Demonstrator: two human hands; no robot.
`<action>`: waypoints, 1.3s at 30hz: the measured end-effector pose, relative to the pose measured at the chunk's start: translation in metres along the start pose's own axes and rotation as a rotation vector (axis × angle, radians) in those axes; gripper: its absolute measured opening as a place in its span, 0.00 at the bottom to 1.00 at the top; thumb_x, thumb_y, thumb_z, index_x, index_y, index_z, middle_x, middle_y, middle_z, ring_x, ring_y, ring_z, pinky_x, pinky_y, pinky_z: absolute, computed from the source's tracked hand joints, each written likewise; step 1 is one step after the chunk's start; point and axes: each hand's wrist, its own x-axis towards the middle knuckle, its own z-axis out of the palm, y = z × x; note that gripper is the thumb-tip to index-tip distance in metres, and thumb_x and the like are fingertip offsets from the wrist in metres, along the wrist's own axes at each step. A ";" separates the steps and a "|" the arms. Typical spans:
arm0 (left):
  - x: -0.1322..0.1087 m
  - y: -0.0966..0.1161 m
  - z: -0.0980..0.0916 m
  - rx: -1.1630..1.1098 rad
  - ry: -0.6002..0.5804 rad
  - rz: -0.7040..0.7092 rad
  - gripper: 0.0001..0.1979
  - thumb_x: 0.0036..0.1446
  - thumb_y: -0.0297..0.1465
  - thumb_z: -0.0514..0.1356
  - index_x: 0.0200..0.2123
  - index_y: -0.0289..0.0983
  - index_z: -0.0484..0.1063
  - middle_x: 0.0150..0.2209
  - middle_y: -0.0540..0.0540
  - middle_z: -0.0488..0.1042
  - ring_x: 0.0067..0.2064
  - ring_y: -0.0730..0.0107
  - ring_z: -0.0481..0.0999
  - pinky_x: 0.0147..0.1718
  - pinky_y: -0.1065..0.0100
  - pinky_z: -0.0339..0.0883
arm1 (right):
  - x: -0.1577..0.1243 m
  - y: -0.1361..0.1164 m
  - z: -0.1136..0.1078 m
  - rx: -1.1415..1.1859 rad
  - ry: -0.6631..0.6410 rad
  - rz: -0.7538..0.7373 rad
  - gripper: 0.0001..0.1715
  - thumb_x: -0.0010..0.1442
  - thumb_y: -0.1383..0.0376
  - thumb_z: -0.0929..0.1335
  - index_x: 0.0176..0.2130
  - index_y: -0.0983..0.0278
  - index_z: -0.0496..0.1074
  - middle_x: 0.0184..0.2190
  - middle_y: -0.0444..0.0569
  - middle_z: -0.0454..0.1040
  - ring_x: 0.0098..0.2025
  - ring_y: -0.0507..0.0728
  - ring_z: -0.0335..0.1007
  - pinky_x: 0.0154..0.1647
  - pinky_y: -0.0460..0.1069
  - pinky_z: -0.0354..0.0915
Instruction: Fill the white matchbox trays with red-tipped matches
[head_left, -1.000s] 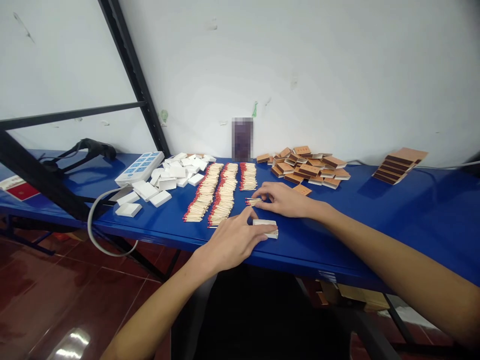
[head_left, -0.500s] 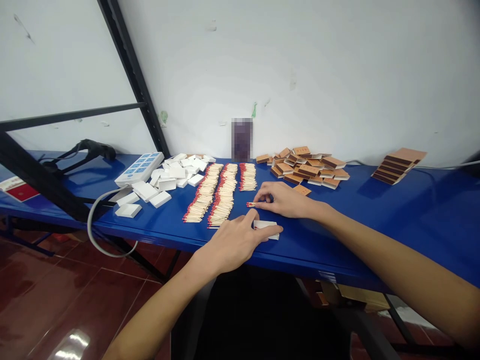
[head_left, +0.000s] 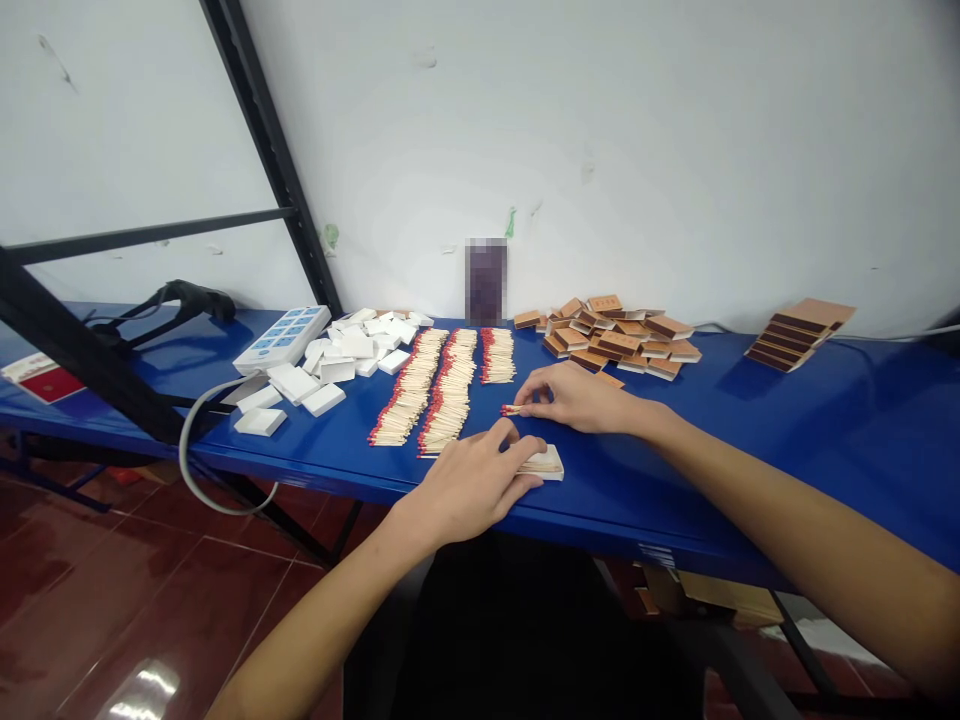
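My left hand [head_left: 480,477] rests on the blue table [head_left: 750,440] near its front edge, fingers curled over a small white matchbox tray [head_left: 546,464]. My right hand [head_left: 576,397] lies just behind it, fingertips pinching a small bunch of red-tipped matches [head_left: 511,409] against the tabletop. To the left of both hands lie long rows of matches [head_left: 442,385], red heads to the left.
White inner trays [head_left: 330,362] are heaped left of the matches beside a white power strip [head_left: 281,338]. Brown matchbox sleeves [head_left: 619,335] are piled behind my right hand, with a small stack [head_left: 796,333] at far right. A black metal frame [head_left: 112,370] crosses the left side.
My left hand has shifted slightly right on the white tray. My right hand has gathered the small bunch of matches closer under its fingertips.
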 end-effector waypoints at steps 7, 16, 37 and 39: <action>-0.001 -0.001 -0.001 -0.077 0.024 -0.042 0.18 0.68 0.41 0.51 0.58 0.45 0.62 0.50 0.46 0.68 0.41 0.62 0.75 0.40 0.61 0.71 | 0.000 0.001 0.003 -0.081 0.028 -0.048 0.15 0.62 0.60 0.65 0.38 0.65 0.79 0.37 0.52 0.80 0.37 0.58 0.74 0.36 0.49 0.62; -0.001 -0.002 0.002 -0.197 0.073 -0.088 0.19 0.65 0.41 0.56 0.57 0.45 0.63 0.49 0.47 0.71 0.45 0.59 0.76 0.44 0.60 0.69 | 0.000 0.002 0.001 -0.090 0.007 0.008 0.09 0.57 0.64 0.68 0.35 0.65 0.78 0.33 0.50 0.80 0.33 0.55 0.72 0.32 0.47 0.61; 0.004 -0.008 0.009 -0.457 0.228 -0.275 0.19 0.54 0.37 0.67 0.43 0.41 0.62 0.38 0.53 0.72 0.27 0.73 0.69 0.29 0.70 0.57 | -0.018 -0.030 -0.024 0.173 -0.247 -0.057 0.11 0.54 0.62 0.70 0.36 0.65 0.80 0.27 0.46 0.79 0.29 0.53 0.72 0.30 0.45 0.63; 0.004 -0.008 0.008 -0.441 0.223 -0.256 0.17 0.55 0.38 0.67 0.42 0.41 0.64 0.38 0.53 0.73 0.28 0.72 0.69 0.30 0.70 0.58 | -0.018 -0.035 -0.020 0.102 -0.221 -0.092 0.10 0.54 0.64 0.69 0.35 0.65 0.80 0.27 0.45 0.79 0.28 0.52 0.71 0.30 0.45 0.62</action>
